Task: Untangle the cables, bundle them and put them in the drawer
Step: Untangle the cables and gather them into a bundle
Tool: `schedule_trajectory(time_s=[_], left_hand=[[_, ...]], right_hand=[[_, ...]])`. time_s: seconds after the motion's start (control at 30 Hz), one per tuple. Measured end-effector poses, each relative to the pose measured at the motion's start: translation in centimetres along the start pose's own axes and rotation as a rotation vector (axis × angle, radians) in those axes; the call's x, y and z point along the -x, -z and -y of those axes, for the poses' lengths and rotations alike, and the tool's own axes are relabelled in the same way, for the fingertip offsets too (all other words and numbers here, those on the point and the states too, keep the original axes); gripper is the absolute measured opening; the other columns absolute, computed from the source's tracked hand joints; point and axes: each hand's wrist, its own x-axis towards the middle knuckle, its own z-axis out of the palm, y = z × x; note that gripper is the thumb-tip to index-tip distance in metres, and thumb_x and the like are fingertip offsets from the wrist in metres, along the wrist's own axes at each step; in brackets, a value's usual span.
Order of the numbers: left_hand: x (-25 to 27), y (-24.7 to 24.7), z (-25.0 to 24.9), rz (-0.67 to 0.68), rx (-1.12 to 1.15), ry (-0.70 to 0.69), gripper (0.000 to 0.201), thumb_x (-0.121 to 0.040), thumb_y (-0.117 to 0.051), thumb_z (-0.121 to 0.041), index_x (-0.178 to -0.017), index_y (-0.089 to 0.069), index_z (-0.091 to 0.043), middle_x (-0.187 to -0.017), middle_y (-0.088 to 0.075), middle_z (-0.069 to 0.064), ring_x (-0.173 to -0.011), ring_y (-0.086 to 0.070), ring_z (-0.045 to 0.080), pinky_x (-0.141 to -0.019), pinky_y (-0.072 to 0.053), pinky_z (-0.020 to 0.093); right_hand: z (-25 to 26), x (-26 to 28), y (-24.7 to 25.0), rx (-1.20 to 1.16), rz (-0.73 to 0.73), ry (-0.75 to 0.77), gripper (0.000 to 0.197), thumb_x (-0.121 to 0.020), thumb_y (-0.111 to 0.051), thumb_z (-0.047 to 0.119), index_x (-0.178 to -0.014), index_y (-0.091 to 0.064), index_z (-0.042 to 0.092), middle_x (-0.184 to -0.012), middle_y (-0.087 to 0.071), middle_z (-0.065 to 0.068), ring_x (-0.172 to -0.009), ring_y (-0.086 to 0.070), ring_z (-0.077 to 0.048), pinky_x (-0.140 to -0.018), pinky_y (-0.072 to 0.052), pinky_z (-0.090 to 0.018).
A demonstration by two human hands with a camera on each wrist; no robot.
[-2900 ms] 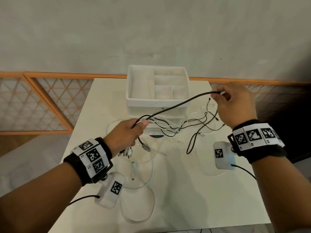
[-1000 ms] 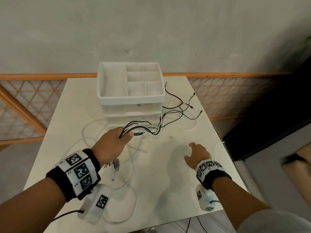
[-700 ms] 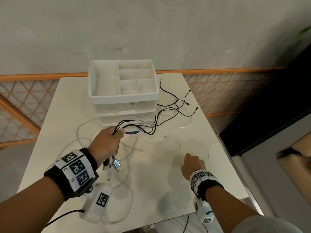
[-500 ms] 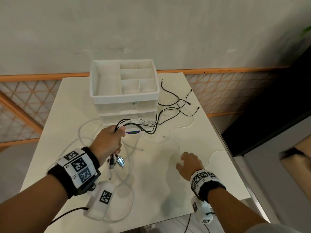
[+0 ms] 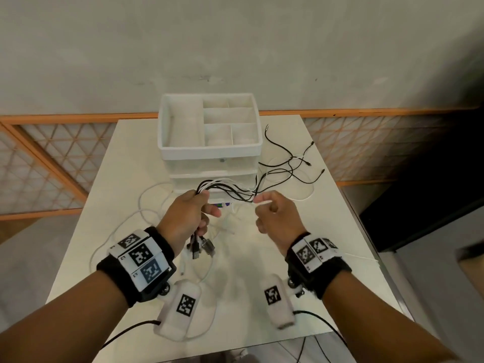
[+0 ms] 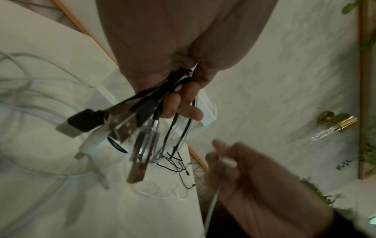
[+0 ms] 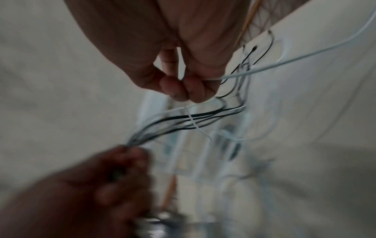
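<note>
My left hand [image 5: 205,205] grips a bundle of black and white cables [image 5: 227,188] above the table, in front of the white drawer unit [image 5: 209,155]. Their USB plugs [image 5: 201,247] hang below the fist, seen close in the left wrist view as plugs [image 6: 122,127]. Just to the right, my right hand [image 5: 264,201] pinches a thin white cable [image 7: 284,64] between thumb and fingers, beside the bundle's strands. The free black ends [image 5: 296,169] trail over the table to the right of the drawer unit. Both drawers look closed.
The drawer unit carries an open divided tray [image 5: 209,127] on top. Loose white cable loops [image 5: 146,203] lie on the white table [image 5: 340,231] at the left and under my hands. A thin white cable [image 5: 361,256] runs towards the table's right edge. A wall stands behind.
My right hand rose from the table at the front right and came up to the bundle, taking hold of a thin white cable. My left hand kept its grip on the cables.
</note>
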Motion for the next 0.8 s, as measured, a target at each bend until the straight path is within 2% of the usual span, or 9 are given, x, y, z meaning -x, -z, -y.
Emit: schedule_trajectory(time_s=[0.07,0.13,0.27,0.43,0.53,0.6,0.67,0.73,0.8], left_hand=[[0.6,-1.2,-0.5,0.022,0.068,-0.033,0.021,-0.103,-0.043,-0.022,-0.085,-0.046,-0.012,-0.086,-0.074,0.017,-0.039,-0.033,0.014,-0.044,-0.031,0.026],[1.3,-2.6,-1.1,0.053,0.163,-0.071,0.021,-0.104,-0.042,-0.022,-0.087,-0.047,-0.01,-0.081,-0.075,0.012,-0.038,-0.032,0.014,-0.043,-0.032,0.026],[1.9,-4.5,-2.1,0.168,0.363,-0.065,0.024,-0.103,-0.041,-0.022,-0.082,-0.047,-0.011,-0.059,-0.047,0.003,-0.037,-0.031,0.011,-0.04,-0.031,0.023],[1.3,-3.6,-0.7,0.288,0.04,-0.077,0.021,-0.104,-0.042,-0.027,-0.091,-0.043,-0.011,-0.059,-0.053,0.002,-0.049,-0.032,0.017,-0.047,-0.028,0.028],[0.7,-1.1,1.2,0.169,-0.122,-0.022,0.025,-0.104,-0.041,-0.026,-0.082,-0.039,-0.014,-0.063,-0.051,0.003,-0.042,-0.027,0.012,-0.043,-0.025,0.024],[0.3,0.6,1.7,0.094,-0.153,-0.008,0.027,-0.104,-0.042,-0.024,-0.08,-0.039,-0.014,-0.064,-0.05,0.004,-0.043,-0.027,0.012,-0.043,-0.023,0.023],[0.0,1.8,1.4,0.054,-0.169,-0.014,0.026,-0.104,-0.042,-0.022,-0.08,-0.04,-0.014,-0.063,-0.048,0.003,-0.042,-0.026,0.012,-0.042,-0.023,0.022],[-0.2,2.6,0.6,0.058,-0.174,-0.033,0.026,-0.104,-0.042,-0.022,-0.081,-0.041,-0.013,-0.062,-0.047,0.002,-0.043,-0.026,0.012,-0.041,-0.024,0.022],[-0.3,2.9,-0.5,0.084,-0.182,-0.053,0.025,-0.104,-0.042,-0.023,-0.082,-0.043,-0.012,-0.061,-0.048,0.001,-0.044,-0.026,0.012,-0.04,-0.025,0.022]], right_hand=[[4.4,0.2,-0.9,-0.305,0.034,0.023,0.021,-0.088,-0.052,-0.005,-0.099,-0.064,0.009,-0.063,-0.049,-0.002,-0.045,-0.038,-0.013,-0.049,-0.035,-0.026],[8.1,0.7,-1.5,-0.497,0.153,0.04,0.026,-0.091,-0.054,-0.007,-0.112,-0.063,0.005,-0.066,-0.05,-0.004,-0.046,-0.036,-0.013,-0.051,-0.04,-0.028],[12.3,0.9,-2.4,-0.658,0.255,0.088,0.03,-0.091,-0.052,-0.011,-0.111,-0.064,0.008,-0.077,-0.053,-0.01,-0.045,-0.037,-0.01,-0.049,-0.038,-0.023],[15.6,-1.0,0.4,-0.775,0.039,0.224,0.035,-0.085,-0.042,-0.017,-0.094,-0.066,0.006,-0.079,-0.053,-0.006,-0.044,-0.038,-0.008,-0.049,-0.033,-0.023],[15.6,-3.6,4.8,-0.849,-0.208,0.254,0.041,-0.08,-0.034,-0.019,-0.084,-0.066,0.007,-0.081,-0.05,-0.008,-0.043,-0.035,-0.011,-0.049,-0.031,-0.024],[14.0,-5.2,7.0,-0.748,-0.368,0.248,0.039,-0.081,-0.035,-0.016,-0.081,-0.065,0.01,-0.079,-0.053,-0.007,-0.045,-0.041,-0.012,-0.049,-0.035,-0.024],[10.9,-6.4,7.7,-0.488,-0.448,0.224,0.034,-0.084,-0.042,-0.012,-0.077,-0.063,0.014,-0.072,-0.059,-0.003,-0.052,-0.054,-0.013,-0.055,-0.042,-0.023],[7.3,-6.7,7.1,-0.238,-0.367,0.186,0.032,-0.084,-0.048,-0.01,-0.078,-0.065,0.016,-0.075,-0.065,0.001,-0.061,-0.065,-0.011,-0.062,-0.045,-0.019],[4.6,-5.5,5.8,0.225,-0.228,0.188,0.03,-0.082,-0.054,-0.005,-0.092,-0.07,0.019,-0.101,-0.068,-0.001,-0.084,-0.069,-0.012,-0.077,-0.045,-0.012]])
